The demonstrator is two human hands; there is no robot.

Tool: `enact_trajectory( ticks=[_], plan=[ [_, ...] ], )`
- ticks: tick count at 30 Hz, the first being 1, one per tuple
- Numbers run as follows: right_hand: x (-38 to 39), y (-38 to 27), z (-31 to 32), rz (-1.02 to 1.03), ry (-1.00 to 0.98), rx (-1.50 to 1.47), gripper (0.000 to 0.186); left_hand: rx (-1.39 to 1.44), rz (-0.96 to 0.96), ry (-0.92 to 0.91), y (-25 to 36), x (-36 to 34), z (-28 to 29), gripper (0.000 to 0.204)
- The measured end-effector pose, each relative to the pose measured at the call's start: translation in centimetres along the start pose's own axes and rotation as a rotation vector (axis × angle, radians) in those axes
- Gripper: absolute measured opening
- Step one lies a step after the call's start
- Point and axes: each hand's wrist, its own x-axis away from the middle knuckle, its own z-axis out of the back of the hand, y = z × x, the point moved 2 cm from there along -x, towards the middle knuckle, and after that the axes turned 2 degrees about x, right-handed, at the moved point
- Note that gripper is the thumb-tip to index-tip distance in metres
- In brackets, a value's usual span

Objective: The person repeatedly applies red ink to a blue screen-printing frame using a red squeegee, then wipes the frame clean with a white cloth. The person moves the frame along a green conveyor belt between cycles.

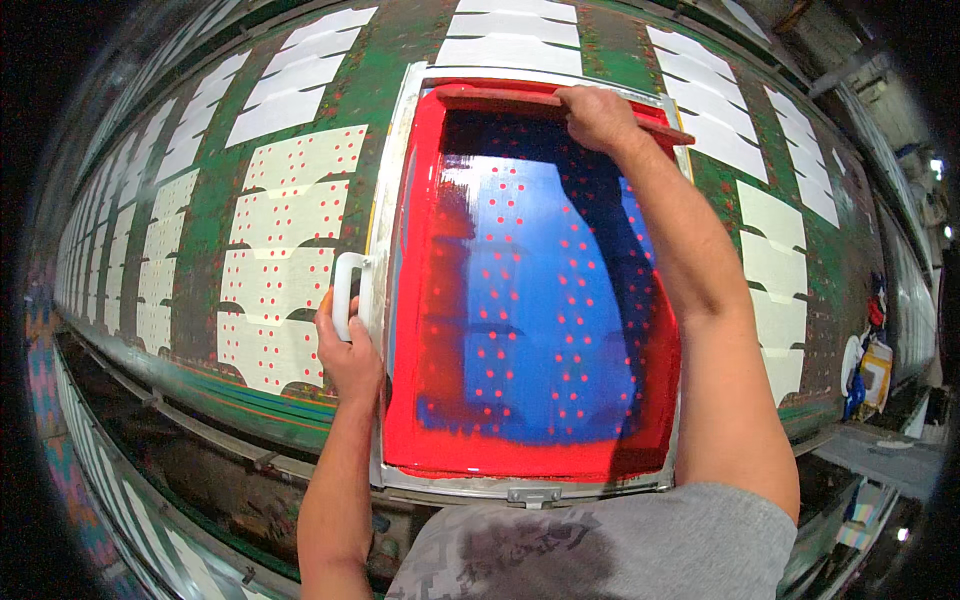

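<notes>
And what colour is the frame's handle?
The handle is white; the head view shows it best.

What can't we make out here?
All in the head view:
Squeegee section under the right hand: covered by the hand.
Part of the screen frame's right rail: behind the right forearm.
Left hand finger wrap: partly hidden by the white handle.
Far-left sheets: too small at the fisheye rim to read their markings.

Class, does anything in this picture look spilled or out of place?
The squeegee in the right hand looks askew: its right end juts over the right rim of the screen frame. The green table also looks stained and flecked with red.
</notes>
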Motion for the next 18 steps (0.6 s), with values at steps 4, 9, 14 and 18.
enact_trajectory(
  ticks=[4,9,14,18],
  plan=[
    [-2.2,1.7,-0.6,0.004,0.04,0.015,0.034,0.003,-0.021,-0.022,0.1,0.0,0.1,0.054],
    [-3.3,3.0,-1.5,0.07,0.064,-0.014,0.038,0.0,-0.013,-0.023,-0.1,0.0,0.1,0.054],
    [-3.7,3.4,-0.3,0.079,-0.081,-0.06,0.038,-0.007,0.011,-0.003,-0.4,0.0,-0.1,0.053],
    [-2.3,1.8,0.8,0.04,-0.189,-0.055,0.037,0.07,0.01,-0.012,-0.4,0.0,-0.2,0.052]
  ],
)
